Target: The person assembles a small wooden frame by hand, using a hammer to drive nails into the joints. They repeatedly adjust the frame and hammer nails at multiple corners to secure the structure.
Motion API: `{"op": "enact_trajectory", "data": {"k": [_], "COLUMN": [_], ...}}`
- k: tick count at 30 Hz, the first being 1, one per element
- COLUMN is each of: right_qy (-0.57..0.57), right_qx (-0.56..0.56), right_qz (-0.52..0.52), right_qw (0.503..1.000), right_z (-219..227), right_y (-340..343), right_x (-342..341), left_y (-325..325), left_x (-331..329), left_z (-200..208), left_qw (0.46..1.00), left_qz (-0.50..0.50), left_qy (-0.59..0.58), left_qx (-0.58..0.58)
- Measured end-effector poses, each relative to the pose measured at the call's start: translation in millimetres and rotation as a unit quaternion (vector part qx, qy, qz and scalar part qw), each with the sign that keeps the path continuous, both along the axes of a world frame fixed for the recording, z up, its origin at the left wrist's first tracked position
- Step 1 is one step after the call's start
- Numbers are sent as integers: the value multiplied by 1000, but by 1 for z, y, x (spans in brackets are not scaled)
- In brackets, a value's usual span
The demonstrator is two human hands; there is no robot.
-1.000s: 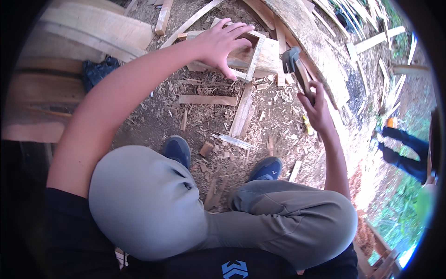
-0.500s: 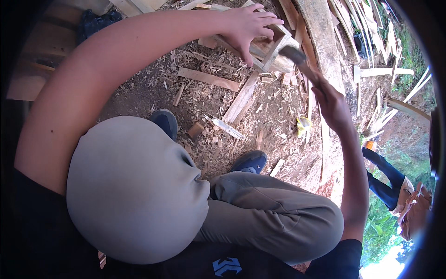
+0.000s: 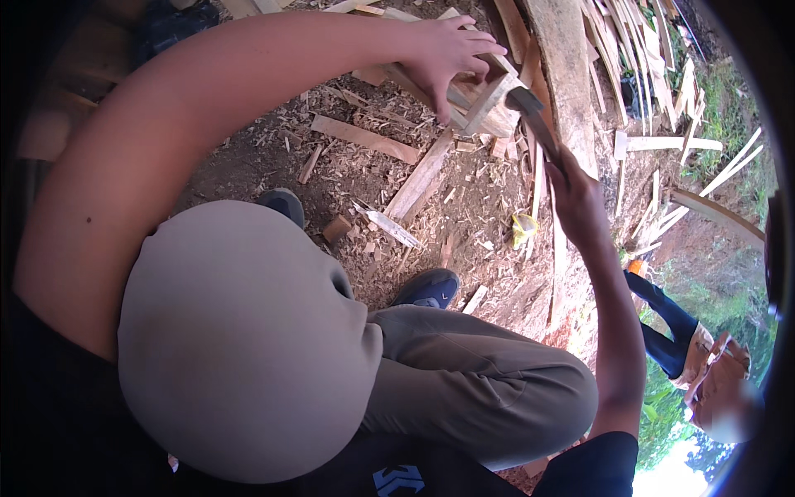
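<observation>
Chip-strewn earth (image 3: 464,190) spreads below both hands! Beneath the splayed left hand (image 3: 455,58) sits a pale, straight-edged wooden frame (image 3: 491,103). Right hand (image 3: 575,199) wrapped tight, the slim, dark-headed hammer (image 3: 538,123) has closed the visible gap to the frame's end; contact, can't tell.

1 hammer (image 3: 538,124), 1 frame (image 3: 489,103), 2 shoes (image 3: 429,289)
</observation>
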State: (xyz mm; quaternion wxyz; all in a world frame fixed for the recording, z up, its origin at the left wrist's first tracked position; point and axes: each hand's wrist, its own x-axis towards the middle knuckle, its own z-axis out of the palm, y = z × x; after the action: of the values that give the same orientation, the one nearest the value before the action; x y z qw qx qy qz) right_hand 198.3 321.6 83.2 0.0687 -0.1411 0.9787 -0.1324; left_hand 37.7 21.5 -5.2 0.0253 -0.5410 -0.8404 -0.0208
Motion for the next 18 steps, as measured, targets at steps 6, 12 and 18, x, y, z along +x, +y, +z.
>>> {"op": "enact_trajectory", "data": {"k": [6, 12, 18], "right_qy": [88, -36, 13], "right_qx": [-60, 5, -77], "right_qz": [-10, -42, -81], "right_qw": [994, 998, 994], "right_z": [22, 20, 6], "right_y": [-19, -36, -42], "right_x": [9, 7, 25], "left_y": [-7, -10, -10], "left_x": [-2, -2, 1], "left_z": [28, 36, 33], "left_qw": [994, 995, 994], "left_qz": [-36, -14, -31], "left_qy": [-102, -98, -103], "left_qx": [14, -23, -24]}}
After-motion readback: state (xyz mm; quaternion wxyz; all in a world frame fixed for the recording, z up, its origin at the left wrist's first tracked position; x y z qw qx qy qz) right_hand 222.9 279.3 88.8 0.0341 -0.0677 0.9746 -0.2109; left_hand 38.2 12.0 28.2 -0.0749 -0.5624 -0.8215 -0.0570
